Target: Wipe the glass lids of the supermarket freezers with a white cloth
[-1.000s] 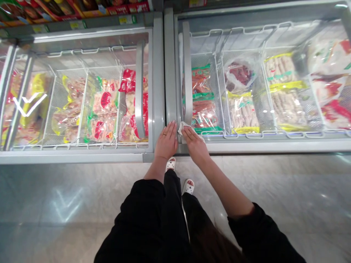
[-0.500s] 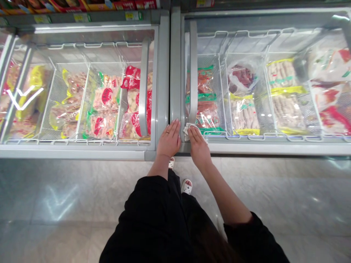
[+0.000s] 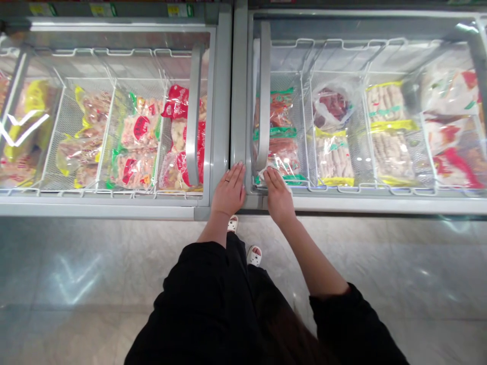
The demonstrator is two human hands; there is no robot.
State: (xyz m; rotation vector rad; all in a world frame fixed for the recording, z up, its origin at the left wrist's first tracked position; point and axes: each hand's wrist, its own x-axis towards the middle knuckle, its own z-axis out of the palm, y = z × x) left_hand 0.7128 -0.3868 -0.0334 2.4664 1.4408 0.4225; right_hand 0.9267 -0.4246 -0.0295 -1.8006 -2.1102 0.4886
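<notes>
My right fingers (image 3: 275, 179) have slid rightward since a second ago, with the white cloth (image 3: 261, 176) beneath them, leaving more room between my hands. They lie together on it; whether they grip it I cannot tell. My left fingers (image 3: 236, 176) remain flat and nearly together on the grey divider (image 3: 239, 96). Just ahead of my right fingertips, the lid handle (image 3: 264, 96) stands in the way; green-edged packs (image 3: 284, 152) lie beyond, under glass. Left of my left fingers is another handle (image 3: 195, 111).
</notes>
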